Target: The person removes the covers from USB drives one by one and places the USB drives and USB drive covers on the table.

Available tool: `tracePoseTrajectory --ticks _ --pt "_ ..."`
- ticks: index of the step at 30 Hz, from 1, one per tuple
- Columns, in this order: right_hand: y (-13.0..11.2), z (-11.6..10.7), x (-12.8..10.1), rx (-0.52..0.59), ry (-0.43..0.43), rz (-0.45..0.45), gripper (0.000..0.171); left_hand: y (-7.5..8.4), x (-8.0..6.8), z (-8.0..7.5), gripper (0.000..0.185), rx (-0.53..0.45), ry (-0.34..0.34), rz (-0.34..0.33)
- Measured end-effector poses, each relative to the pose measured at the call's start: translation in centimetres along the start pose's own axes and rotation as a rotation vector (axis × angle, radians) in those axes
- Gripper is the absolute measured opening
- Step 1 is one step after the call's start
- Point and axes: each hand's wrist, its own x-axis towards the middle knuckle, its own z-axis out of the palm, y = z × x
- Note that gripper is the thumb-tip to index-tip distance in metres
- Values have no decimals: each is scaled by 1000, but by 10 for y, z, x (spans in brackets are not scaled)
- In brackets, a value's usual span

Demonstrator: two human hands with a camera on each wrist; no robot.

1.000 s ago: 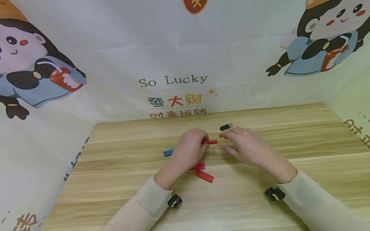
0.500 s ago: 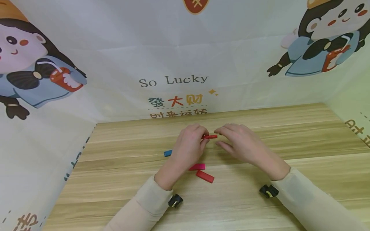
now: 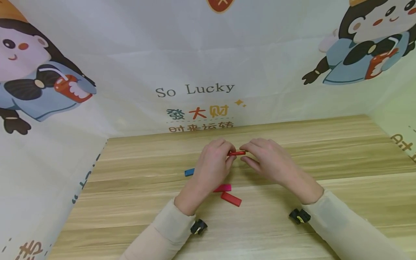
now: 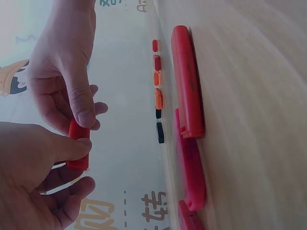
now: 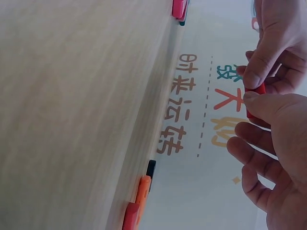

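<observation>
Small red piece (image 3: 238, 153), oblong, held raised

- Your head view: two red sticks (image 3: 231, 199)
- One pink stick (image 3: 223, 187)
- One blue stick (image 3: 189, 172)
- Two of your wrist cameras (image 3: 199, 226)
- Two cartoon figures (image 3: 29, 101), upper corners

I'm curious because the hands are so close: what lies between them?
A red stick lies between the left hand and the right hand, as the head view shows; both wrist views show it too.
</observation>
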Motion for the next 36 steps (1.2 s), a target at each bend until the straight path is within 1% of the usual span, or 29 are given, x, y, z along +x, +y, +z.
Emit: tracePoseTrajectory --ticks 8,16,22,26,29,36 --pt "1 0 -1 13 34 -32 21 1 -2 0 9 -25 23 18" --pt "2 2 -2 14 57 -58 17 4 -3 2 10 -38 28 31" --pt "3 3 -2 16 73 -75 16 4 -4 3 12 -62 19 40" --pt "4 3 -2 19 77 -83 14 4 -5 3 9 -82 7 46" --pt "4 4 -3 19 87 -95 15 4 -5 4 8 -88 10 63" --pt "5 4 -2 28 110 -124 17 3 -3 5 9 -67 19 124"
